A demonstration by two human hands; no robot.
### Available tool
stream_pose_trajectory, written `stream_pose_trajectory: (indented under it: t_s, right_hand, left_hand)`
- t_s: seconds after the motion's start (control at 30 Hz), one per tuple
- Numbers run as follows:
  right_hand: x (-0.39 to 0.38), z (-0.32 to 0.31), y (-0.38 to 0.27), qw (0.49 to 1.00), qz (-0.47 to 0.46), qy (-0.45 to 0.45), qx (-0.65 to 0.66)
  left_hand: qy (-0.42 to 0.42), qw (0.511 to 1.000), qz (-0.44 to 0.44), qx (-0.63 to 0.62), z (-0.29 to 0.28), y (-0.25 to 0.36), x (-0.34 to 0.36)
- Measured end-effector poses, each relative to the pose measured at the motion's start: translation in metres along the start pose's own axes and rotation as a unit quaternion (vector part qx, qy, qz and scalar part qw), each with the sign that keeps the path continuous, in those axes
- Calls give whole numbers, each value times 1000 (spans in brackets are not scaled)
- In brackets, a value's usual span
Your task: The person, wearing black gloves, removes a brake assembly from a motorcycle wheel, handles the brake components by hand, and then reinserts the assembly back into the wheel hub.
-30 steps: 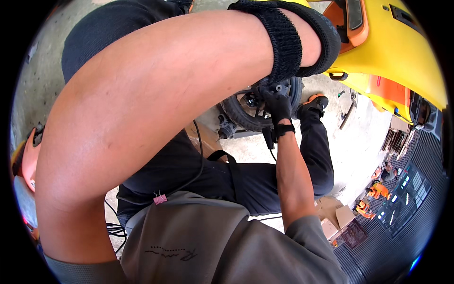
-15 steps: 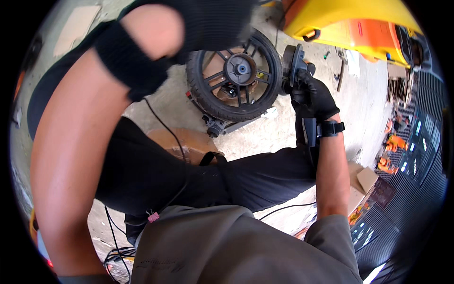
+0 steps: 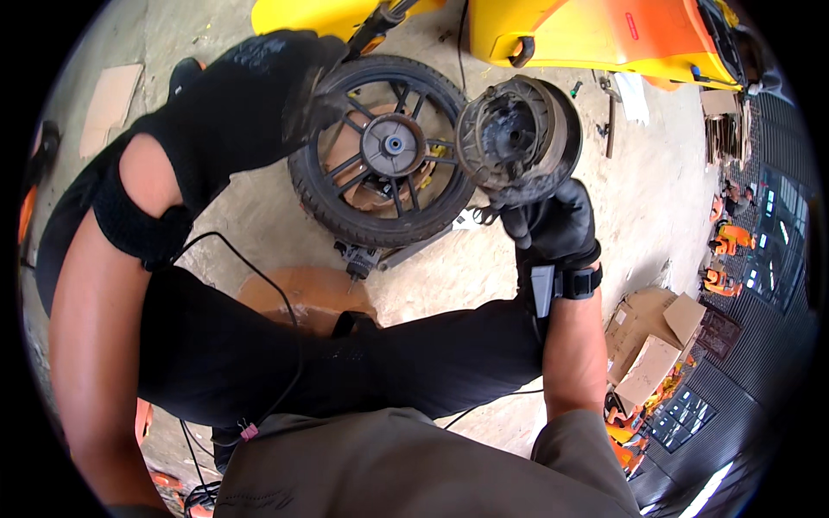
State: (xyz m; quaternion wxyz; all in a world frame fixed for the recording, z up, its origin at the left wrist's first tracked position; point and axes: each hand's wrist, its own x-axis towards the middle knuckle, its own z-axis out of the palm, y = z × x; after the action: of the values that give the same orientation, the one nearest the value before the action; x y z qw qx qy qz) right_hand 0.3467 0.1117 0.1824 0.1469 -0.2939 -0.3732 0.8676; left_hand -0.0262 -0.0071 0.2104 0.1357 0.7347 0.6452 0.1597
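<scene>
My right hand, in a black glove, is closed on the lower rim of a round, drum-shaped metal part. Its grimy hollow side faces me, with a small hole at the centre. My left hand, gloved too, is raised over the left edge of a wheel. Its fingers are smeared by motion, so whether they hold anything is unclear. The wheel has a black tyre, dark spokes and a hub, and lies flat, just left of the drum-shaped part.
Beyond the wheel stand yellow and orange vehicle body panels. A small grey mechanical piece sits by the tyre's near edge. Open cardboard boxes are at the right; a flat cardboard sheet lies far left. A black cable crosses my leg.
The drum-shaped part has turned from edge-on to show its hollow side. My left hand has moved left and down in the view, uncovering the wheel's top edge.
</scene>
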Motion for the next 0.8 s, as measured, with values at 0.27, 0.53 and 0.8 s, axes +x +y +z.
stream_pose_trajectory:
  t_s: [0.27, 0.53, 0.8]
  right_hand:
    - [-21, 1, 2, 997, -39, 57, -21]
    - [-15, 25, -1, 992, -30, 41, 115]
    - [-26, 5, 2, 978, -102, 56, 176]
  left_hand:
    - [-25, 997, -21, -74, 11, 19, 19]
    - [-13, 993, 7, -113, 9, 23, 17]
    - [33, 990, 53, -129, 21, 28, 17]
